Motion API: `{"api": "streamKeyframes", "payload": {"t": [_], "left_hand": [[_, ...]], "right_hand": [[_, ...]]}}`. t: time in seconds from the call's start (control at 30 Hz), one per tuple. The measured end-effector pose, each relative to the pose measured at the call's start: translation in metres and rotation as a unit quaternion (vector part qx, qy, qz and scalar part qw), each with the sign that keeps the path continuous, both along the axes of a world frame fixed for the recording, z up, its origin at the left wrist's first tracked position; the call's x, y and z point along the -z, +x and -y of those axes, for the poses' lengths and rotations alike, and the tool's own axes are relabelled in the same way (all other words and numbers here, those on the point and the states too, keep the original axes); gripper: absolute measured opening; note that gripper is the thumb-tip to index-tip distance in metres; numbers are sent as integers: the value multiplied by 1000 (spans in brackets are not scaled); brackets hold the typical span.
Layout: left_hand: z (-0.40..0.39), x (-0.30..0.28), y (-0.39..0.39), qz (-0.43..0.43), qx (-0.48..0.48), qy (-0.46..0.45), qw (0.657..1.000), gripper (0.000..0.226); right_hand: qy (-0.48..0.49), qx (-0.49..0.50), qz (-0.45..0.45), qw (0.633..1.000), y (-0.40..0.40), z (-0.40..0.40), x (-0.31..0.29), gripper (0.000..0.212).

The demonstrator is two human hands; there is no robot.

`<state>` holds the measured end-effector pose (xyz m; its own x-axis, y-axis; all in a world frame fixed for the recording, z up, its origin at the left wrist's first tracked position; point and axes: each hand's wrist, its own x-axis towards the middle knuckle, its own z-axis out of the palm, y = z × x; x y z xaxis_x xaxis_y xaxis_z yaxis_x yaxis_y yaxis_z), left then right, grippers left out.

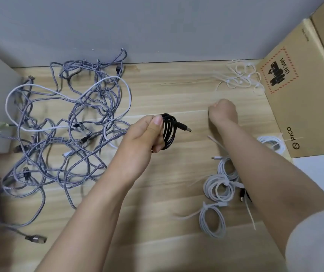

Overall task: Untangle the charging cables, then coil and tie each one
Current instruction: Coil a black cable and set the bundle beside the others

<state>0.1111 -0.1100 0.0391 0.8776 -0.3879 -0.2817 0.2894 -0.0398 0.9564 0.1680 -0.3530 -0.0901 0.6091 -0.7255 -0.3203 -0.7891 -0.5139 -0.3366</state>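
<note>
1. Our left hand has its fingers curled round a black coiled cable, thumb pressed on top. The coil stands on edge in the grip, and its plug points right, toward the other hand.

2. Our right hand is curled into a loose fist just above the table. A thin pale strip seems to run from it, perhaps a tie, but we cannot tell whether the fingers pinch anything.

3. The relation that matters: the loose zip ties lie beyond and to the right of the right hand, near the back wall and just beside the cardboard box. The right hand is much the nearer of the two, and the black coil sits to its left, close by but apart.

4. We judge the step in hand to be fetching a tie for the black coil. The tie would then have to pass through the coil's opening, across the wraps.

5. Further out, the tied white coils lie under our right forearm, with another beside the box.

6. To the left, the tangle of grey braided cables, with a white one looped through it, sprawls over the table, well apart from both hands. Most of the work looks undone.
</note>
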Motion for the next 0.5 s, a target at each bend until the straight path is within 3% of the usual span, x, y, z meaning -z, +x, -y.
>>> {"api": "streamKeyframes", "payload": {"t": [0.17, 0.3, 0.5], "left_hand": [[-5, -4, -15, -9, 18, -15, 1000, 30], [-11, -3, -22, -13, 8, -13, 1000, 31], [-8, 1, -21, -38, 6, -24, 999, 30]], "right_hand": [[-5, -72, 32, 997, -8, -6, -3, 31], [-6, -149, -35, 988, 1, -4, -9, 57], [-82, -125, 13, 989, -24, -25, -1, 34]]}}
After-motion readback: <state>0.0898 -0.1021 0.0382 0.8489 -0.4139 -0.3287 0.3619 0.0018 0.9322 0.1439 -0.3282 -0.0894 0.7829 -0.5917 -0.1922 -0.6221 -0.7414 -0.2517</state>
